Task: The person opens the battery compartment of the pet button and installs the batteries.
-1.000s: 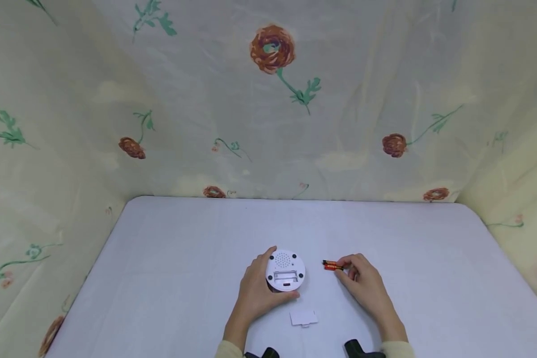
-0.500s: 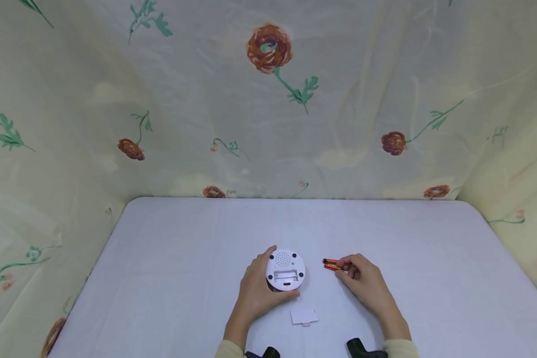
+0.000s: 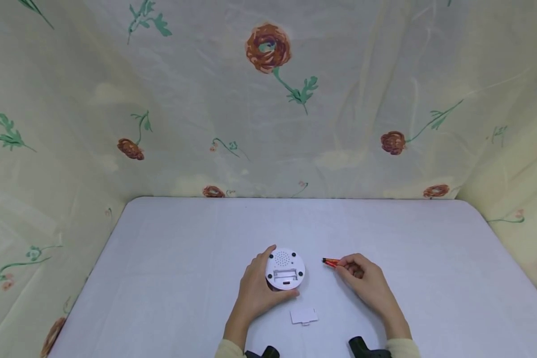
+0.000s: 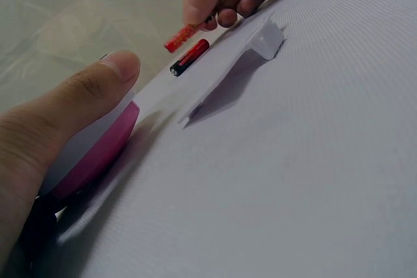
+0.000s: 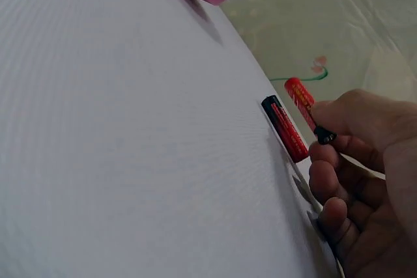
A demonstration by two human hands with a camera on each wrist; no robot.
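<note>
In the head view my left hand (image 3: 256, 288) grips a round white device (image 3: 282, 258) by its left side, thumb along the near edge. Its underside faces up, showing a speaker grille, several dark feet and an uncovered battery compartment. A pink band on its side shows in the left wrist view. To the right, my right hand (image 3: 366, 279) pinches a red and black battery (image 5: 300, 97) between thumb and index finger, lifted off the table. A second battery (image 5: 285, 129) of the same kind lies on the cloth just below it. The other right fingers are curled.
A small white battery cover (image 3: 304, 316) lies on the white table (image 3: 183, 278) between the hands, nearer the front. Flowered cloth (image 3: 206, 99) hangs around the back and sides. Black wrist mounts (image 3: 362, 348) show at the bottom of the head view.
The pinched battery has turned and risen away from the one beside it, as the right hand shifted slightly. My left hand keeps its hold on the device.
</note>
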